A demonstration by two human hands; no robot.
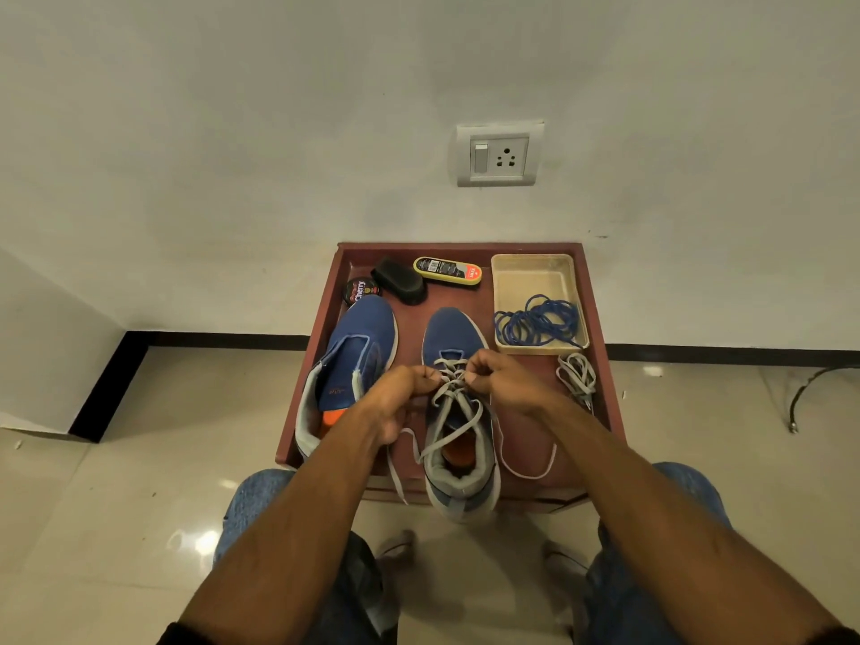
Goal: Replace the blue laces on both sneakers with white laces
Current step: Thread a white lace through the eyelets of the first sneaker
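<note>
The blue fabric sneaker with white laces (458, 393) lies lengthwise, toe away from the person, heel overhanging the near edge of the low red-brown wooden table (600, 402). Over its eyelets, the left hand (395, 398) and right hand (505, 381) each pinch the white lace (453, 388). Left of the hands lies the unlaced blue sneaker (358, 360); right, bare tabletop and a spare white lace bundle (577, 377).
</note>
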